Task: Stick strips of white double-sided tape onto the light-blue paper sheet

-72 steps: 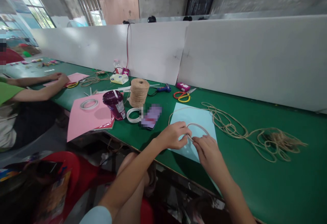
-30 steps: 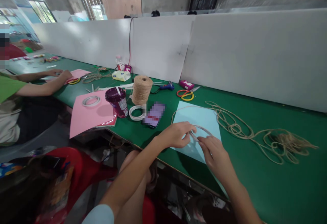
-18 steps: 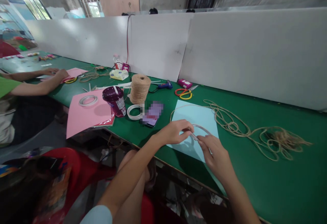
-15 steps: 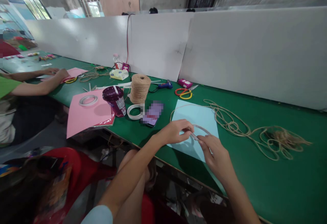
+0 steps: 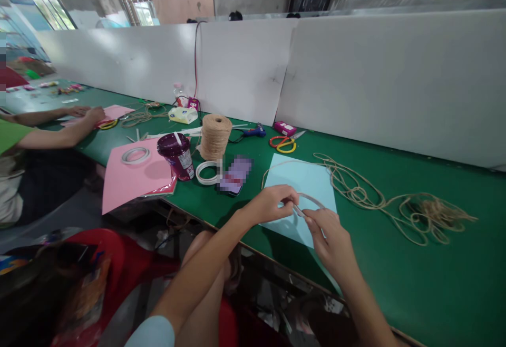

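Note:
My left hand (image 5: 274,203) is closed in a pinch on the near left side of a thin whitish tape roll (image 5: 313,199). My right hand (image 5: 329,235) grips the same roll at its right side, with thumb and fingers pressed together near the edge. The roll is held tilted above a light blue sheet (image 5: 296,175) on the green table. Whether a strip is being peeled from it is too small to tell. A strand of twine (image 5: 351,189) runs across the sheet's top edge and lies in loose loops to the right, ending in a frayed bundle.
A phone (image 5: 236,174), another tape roll (image 5: 206,173), a purple cup (image 5: 176,154) and a twine spool (image 5: 215,137) stand left of the sheet. Behind are scissors (image 5: 286,144) and a blue glue gun (image 5: 255,132). Pink sheets (image 5: 130,178) overhang the table edge. A co-worker's hands (image 5: 89,114) are farther left.
The view has shifted slightly. Both hands keep hold of the tape roll in nearly the same place, with only a slight movement of the right hand.

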Action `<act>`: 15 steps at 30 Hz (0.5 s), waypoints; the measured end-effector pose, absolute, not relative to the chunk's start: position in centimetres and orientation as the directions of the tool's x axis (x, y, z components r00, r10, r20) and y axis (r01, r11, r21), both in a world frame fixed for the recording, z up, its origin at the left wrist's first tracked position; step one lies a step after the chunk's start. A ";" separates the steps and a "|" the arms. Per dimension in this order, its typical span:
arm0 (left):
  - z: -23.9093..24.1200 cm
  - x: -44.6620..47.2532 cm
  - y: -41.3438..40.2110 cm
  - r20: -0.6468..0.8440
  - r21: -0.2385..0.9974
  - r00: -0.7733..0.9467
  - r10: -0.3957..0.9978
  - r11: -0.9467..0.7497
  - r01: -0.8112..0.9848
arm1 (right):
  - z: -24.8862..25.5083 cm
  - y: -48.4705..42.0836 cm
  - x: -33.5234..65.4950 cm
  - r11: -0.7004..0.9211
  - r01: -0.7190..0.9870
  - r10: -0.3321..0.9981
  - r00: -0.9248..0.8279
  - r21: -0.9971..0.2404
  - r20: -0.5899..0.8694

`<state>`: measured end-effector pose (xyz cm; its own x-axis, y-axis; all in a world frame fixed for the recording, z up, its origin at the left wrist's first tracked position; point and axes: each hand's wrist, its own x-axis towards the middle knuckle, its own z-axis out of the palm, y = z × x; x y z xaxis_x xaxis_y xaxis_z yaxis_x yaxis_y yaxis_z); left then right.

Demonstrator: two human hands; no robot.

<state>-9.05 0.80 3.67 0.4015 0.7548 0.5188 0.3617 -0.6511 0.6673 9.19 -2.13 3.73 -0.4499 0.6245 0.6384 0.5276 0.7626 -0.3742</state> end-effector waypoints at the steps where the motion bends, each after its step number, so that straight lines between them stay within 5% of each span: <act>1: 3.6 -9.0 0.8 0.525 0.655 0.402 0.750 -0.658 0.372 | 3.7 -2.1 9.2 0.761 0.527 0.627 -0.449 -0.377 0.637; 15: 2.8 -8.9 0.9 0.522 0.511 0.429 0.737 -0.673 0.535 | 3.2 -2.0 9.2 0.752 0.526 0.643 -0.447 -0.398 0.623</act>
<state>-8.88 0.85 2.83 0.4290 0.7374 0.5217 0.5354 -0.6728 0.5106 9.22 -2.00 3.25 -0.4467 0.6425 0.6226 0.5257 0.7516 -0.3985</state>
